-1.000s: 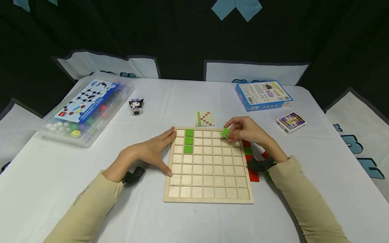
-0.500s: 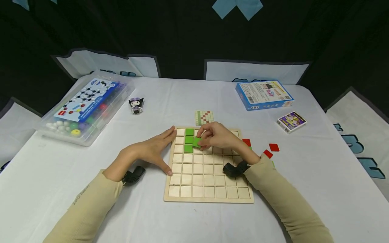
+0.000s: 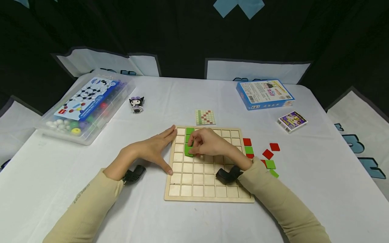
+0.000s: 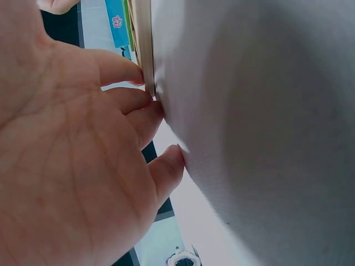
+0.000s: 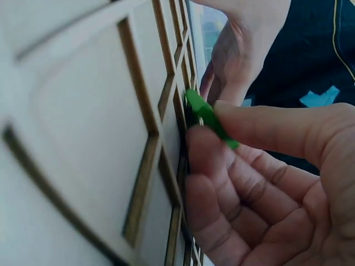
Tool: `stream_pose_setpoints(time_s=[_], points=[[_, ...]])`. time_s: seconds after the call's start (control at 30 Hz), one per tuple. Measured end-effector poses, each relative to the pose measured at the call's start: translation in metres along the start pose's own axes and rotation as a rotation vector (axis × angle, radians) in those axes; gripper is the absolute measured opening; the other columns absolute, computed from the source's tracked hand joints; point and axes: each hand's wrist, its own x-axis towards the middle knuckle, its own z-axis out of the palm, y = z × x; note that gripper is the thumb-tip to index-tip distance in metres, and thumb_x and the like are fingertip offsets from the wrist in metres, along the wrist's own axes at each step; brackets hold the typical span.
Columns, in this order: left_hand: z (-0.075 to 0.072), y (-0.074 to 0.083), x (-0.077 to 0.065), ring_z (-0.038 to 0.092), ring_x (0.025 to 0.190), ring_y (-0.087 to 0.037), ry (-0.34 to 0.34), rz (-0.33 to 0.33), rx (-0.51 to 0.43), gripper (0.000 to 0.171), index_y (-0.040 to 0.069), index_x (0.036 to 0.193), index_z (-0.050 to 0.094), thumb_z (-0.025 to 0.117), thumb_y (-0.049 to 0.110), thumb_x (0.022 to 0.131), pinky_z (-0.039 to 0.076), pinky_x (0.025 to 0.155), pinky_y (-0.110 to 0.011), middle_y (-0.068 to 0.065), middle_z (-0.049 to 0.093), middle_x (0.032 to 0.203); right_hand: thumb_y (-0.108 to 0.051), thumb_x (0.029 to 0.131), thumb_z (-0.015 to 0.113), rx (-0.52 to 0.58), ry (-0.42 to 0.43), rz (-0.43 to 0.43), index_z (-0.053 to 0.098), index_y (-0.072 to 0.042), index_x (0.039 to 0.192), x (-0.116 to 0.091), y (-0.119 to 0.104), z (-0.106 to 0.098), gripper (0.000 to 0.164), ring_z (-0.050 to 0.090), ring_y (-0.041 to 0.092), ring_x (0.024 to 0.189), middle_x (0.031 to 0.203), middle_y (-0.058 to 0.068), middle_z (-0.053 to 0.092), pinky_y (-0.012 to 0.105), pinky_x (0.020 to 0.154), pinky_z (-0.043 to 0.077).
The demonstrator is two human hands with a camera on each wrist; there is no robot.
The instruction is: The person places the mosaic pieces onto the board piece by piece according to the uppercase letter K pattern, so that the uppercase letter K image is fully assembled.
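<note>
A square wooden grid board [image 3: 209, 190] lies flat, with green square tiles [image 3: 190, 131] in its second column from the left. My right hand [image 3: 208, 141] is over the upper left part of the board and pinches a green tile [image 5: 208, 115] between thumb and fingers. In the right wrist view that tile is tilted, one corner at the grid ribs. The fingers hide some cells behind them. My left hand [image 3: 153, 148] rests along the board's left edge, thumb and fingers spread. In the left wrist view its fingertips are at the board's side [image 4: 145, 44].
Loose red tiles [image 3: 268, 154] and green tiles [image 3: 270, 164] lie right of the board. A pattern card [image 3: 205, 117] is behind it. Farther out are a clear plastic case [image 3: 86, 140], a small figurine [image 3: 136, 104], a blue box [image 3: 265, 94] and a small card box [image 3: 292, 121].
My right hand has carried the green tile leftward from the board's upper right to the second column, then slightly down toward me. The left hand has stayed in place.
</note>
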Motion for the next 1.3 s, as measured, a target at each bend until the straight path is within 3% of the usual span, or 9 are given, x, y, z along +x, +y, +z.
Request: stream_pose_setpoints(time_s=[0.37, 0.63, 0.83, 1.3], points=[[0.000, 0.001, 0.000, -0.002, 0.149, -0.035, 0.000, -0.007, 0.001, 0.134, -0.003, 0.153, 0.002, 0.086, 0.049, 0.063, 0.014, 0.119, -0.052, -0.019, -0.011, 0.161, -0.008, 0.079, 0.074, -0.134, -0.022, 0.008, 0.067, -0.005, 0.079, -0.001, -0.006, 0.007, 0.008, 0.051, 0.006, 0.059, 0.066, 0.000, 0.060, 0.018, 0.056, 0.044], [-0.001, 0.002, -0.001, -0.002, 0.149, -0.036, -0.007, -0.009, -0.003, 0.134, -0.003, 0.153, 0.001, 0.087, 0.048, 0.063, 0.014, 0.119, -0.053, -0.019, -0.012, 0.161, -0.009, 0.081, 0.072, -0.213, 0.005, 0.005, 0.068, -0.008, 0.077, -0.004, -0.010, 0.009, 0.006, 0.051, 0.006, 0.057, 0.065, -0.001, 0.060, 0.018, 0.056, 0.043], [-0.001, 0.003, -0.001, -0.002, 0.149, -0.036, 0.000, -0.005, -0.016, 0.133, -0.003, 0.153, 0.001, 0.087, 0.046, 0.064, 0.014, 0.119, -0.052, -0.019, -0.011, 0.161, -0.005, 0.083, 0.068, -0.283, 0.053, -0.019, 0.064, -0.010, 0.072, -0.004, -0.011, 0.009, 0.013, 0.049, 0.008, 0.058, 0.065, -0.001, 0.058, 0.019, 0.055, 0.041], [0.000, 0.002, 0.000, -0.002, 0.149, -0.036, 0.006, -0.004, -0.010, 0.134, -0.004, 0.152, 0.002, 0.087, 0.046, 0.063, 0.014, 0.119, -0.053, -0.019, -0.011, 0.161, -0.007, 0.083, 0.069, -0.224, -0.001, -0.055, 0.068, -0.008, 0.079, -0.007, 0.003, -0.003, 0.005, 0.049, 0.007, 0.057, 0.065, -0.001, 0.059, 0.019, 0.054, 0.041]])
